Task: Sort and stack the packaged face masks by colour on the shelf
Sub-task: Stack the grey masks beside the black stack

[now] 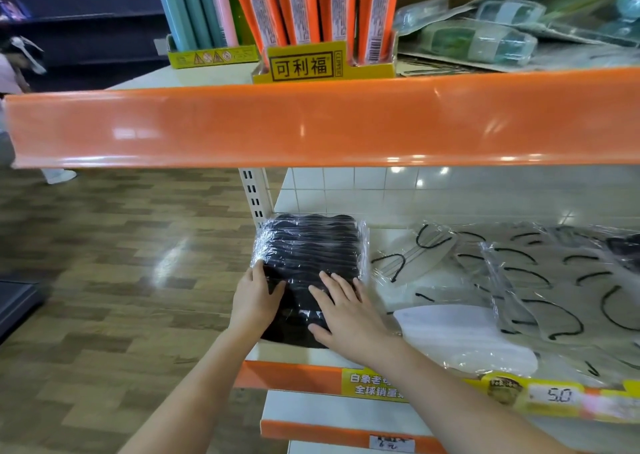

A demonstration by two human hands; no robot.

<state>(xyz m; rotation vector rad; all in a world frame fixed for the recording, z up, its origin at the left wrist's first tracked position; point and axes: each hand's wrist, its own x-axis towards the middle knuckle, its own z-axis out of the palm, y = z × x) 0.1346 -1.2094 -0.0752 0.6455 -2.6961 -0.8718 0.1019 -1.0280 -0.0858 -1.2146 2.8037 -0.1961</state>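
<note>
A stack of black face masks in clear plastic packs (311, 246) lies at the left end of the middle shelf (294, 351). My left hand (256, 298) holds the stack's left side, thumb on top. My right hand (343, 310) lies flat on the near part of the stack, fingers straight and spread. To the right, grey masks with black ear loops (540, 280) lie loose in clear packs, spread over the shelf. A white mask pack (460, 336) lies in front of them near the shelf edge. Green mask packs (478, 40) are piled on the upper shelf at the right.
The upper shelf's orange front strip (311, 124) overhangs the work area. On it stand orange boxes in a yellow display (325, 62) and pastel tubes (197, 7). A white upright post (254, 194) borders the stack's left. Wood floor (121, 263) lies left; a person (14, 69) stands far left.
</note>
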